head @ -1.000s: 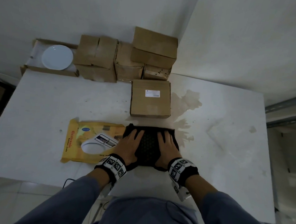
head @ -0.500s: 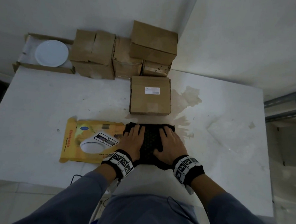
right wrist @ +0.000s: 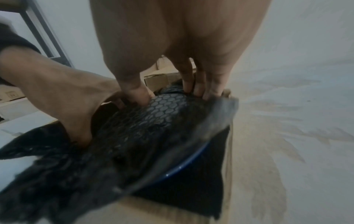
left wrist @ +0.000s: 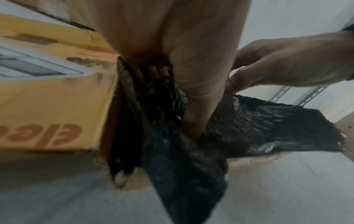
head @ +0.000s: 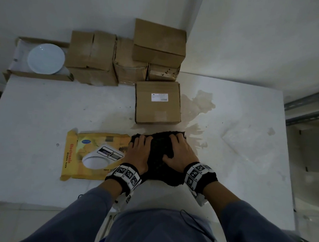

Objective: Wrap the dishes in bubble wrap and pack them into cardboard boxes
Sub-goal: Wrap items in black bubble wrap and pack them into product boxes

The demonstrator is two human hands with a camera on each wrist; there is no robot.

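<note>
A bundle of black bubble wrap (head: pixel 160 150) lies near the table's front edge. In the right wrist view a dish's dark blue rim (right wrist: pixel 184 166) shows under the wrap (right wrist: pixel 162 109), with brown cardboard (right wrist: pixel 228 136) below it. My left hand (head: pixel 139 149) lies on the bundle's left side, its fingers reaching the far edge and its thumb (left wrist: pixel 195 106) pushed into a fold of the wrap (left wrist: pixel 258 121). My right hand (head: pixel 179 151) presses on the right side, fingertips at the far edge and thumb (right wrist: pixel 134 94) spread onto the top. Most of the dish is hidden.
A yellow kitchen-scale box (head: pixel 90 154) lies flat just left of the bundle. A closed labelled carton (head: pixel 157 109) stands right behind it. Several cartons (head: pixel 159 41) are stacked at the back wall. An open box (head: pixel 37 75) at back left holds a white plate (head: pixel 46 58).
Both hands have stayed on the bundle and slid slightly toward its far edge. My right thumb has spread out to the left across the top.
</note>
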